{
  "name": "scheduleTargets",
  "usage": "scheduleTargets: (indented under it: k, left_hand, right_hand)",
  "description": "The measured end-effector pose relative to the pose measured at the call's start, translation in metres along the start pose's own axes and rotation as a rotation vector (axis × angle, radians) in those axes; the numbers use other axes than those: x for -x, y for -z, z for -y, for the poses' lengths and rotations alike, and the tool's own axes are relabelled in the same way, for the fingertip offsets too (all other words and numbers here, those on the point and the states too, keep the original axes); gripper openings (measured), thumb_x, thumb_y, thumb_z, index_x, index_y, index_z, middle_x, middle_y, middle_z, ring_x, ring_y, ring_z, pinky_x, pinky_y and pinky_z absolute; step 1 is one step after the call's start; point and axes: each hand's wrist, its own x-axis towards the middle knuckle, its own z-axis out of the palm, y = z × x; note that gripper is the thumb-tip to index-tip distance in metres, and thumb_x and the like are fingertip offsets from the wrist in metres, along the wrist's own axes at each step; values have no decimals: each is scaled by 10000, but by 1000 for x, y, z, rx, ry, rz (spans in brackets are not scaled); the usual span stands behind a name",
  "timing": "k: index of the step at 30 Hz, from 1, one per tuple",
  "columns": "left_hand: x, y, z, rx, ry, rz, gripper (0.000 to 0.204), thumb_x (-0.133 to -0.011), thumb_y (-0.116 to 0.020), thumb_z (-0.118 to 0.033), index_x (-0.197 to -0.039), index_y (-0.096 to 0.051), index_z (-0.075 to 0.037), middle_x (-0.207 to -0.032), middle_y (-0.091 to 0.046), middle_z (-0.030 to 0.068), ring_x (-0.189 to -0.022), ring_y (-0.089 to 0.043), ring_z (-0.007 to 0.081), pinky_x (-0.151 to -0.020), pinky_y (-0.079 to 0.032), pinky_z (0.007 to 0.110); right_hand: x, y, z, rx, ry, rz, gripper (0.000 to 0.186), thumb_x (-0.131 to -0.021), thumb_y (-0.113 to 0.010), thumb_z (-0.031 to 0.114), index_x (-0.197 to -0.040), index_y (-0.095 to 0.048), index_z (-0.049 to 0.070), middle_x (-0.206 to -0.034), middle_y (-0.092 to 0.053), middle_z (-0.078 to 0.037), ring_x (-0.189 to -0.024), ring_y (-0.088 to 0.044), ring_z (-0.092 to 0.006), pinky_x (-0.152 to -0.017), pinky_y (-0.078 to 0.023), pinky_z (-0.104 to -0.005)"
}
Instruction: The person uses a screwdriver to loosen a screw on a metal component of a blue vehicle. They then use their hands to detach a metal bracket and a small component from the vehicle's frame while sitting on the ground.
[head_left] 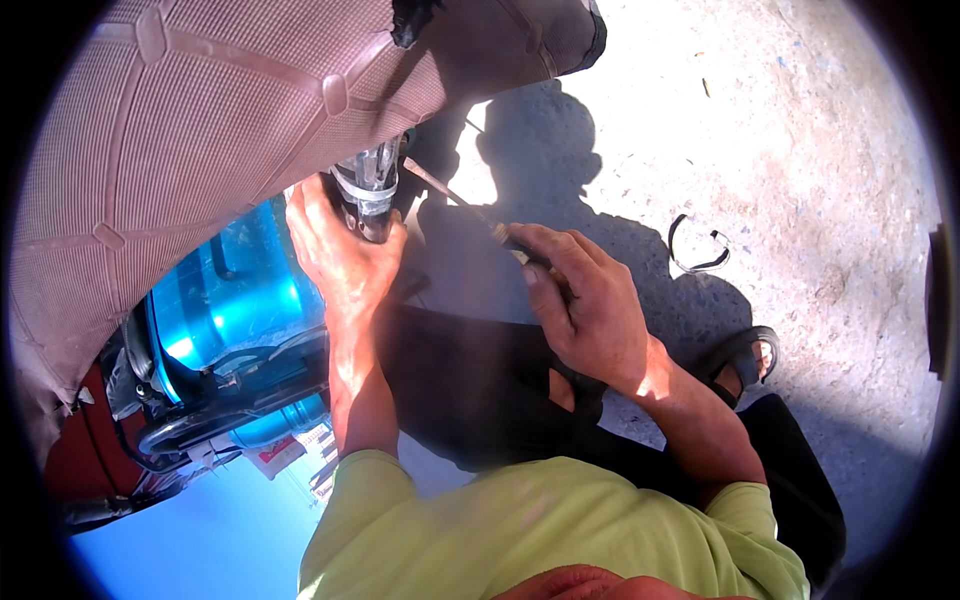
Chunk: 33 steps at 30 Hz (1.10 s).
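Hands apart, the clear-and-black fitting under the brown padded seat, far left, is best braced steady by the clasping left hand, while the flat-bladed screwdriver, gripped in the right hand, is aimed squarely.

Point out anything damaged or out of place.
A curved black strip lies loose on the concrete to the right of the right hand, attached to nothing visible. The ribbed mauve cover has a ragged black patch near the picture's top, possibly a tear.
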Motion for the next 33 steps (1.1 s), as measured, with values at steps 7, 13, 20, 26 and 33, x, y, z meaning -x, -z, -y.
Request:
scheduleTargets:
  k: [7, 13, 20, 26, 33]
  left_hand:
    - [1, -1, -2, -11, 39, 6, 971, -631, -882, -113, -1455, -386, 17, -1378, -435, 252, -1250, -534, 434, -1058, -480, 456]
    - [0, 1, -3, 3, 42, 7, 972, -628, -882, -105, -1455, -387, 18, -1374, -438, 254, -1250, -532, 436, -1055, -481, 460]
    - [0, -1, -1, 0, 18, -6, 972, -626, -884, -109, -1452, -389, 18, -1369, -440, 261, -1245, -530, 435, -1053, -481, 463]
    - [1, -4, 7, 2, -51, -31, 983, -624, -887, -113, -1453, -376, 18, -1372, -440, 272, -1273, -502, 451, -1060, -470, 485]
    - [-1, -2, -1, 11, -31, -12, 1001, -614, -893, -114, -1459, -371, 9, -1375, -426, 266, -1272, -499, 439, -1058, -468, 490]
  right_hand:
    - [-13, 15, -12, -1323, -887, 330, 382, -1021, -527, 233, -1356, -526, 48, -950, -595, -74, -603, -533, -103, -481, -418, -220]
    - [-8, 10, -15, -769, -664, 299, 384, -946, -642, 122, -1314, -568, 36, -951, -624, -78, -652, -555, -102, -511, -434, -240]
    - [1, -10, -11, -106, -161, -20, 249, -965, -609, 140, -1139, -645, -34, -897, -686, -83, -664, -617, -123, -612, -502, -298]
    - [-40, -3, 10, -936, -729, 186, 342, -1021, -532, 249, -1167, -644, -39, -875, -693, -85, -661, -614, -128, -625, -502, -306]
    - [-26, 18, 8, -104, -421, 73, 287, -969, -587, 199, -1199, -660, 43, -890, -702, -183, -755, -694, -288, -703, -530, -377]
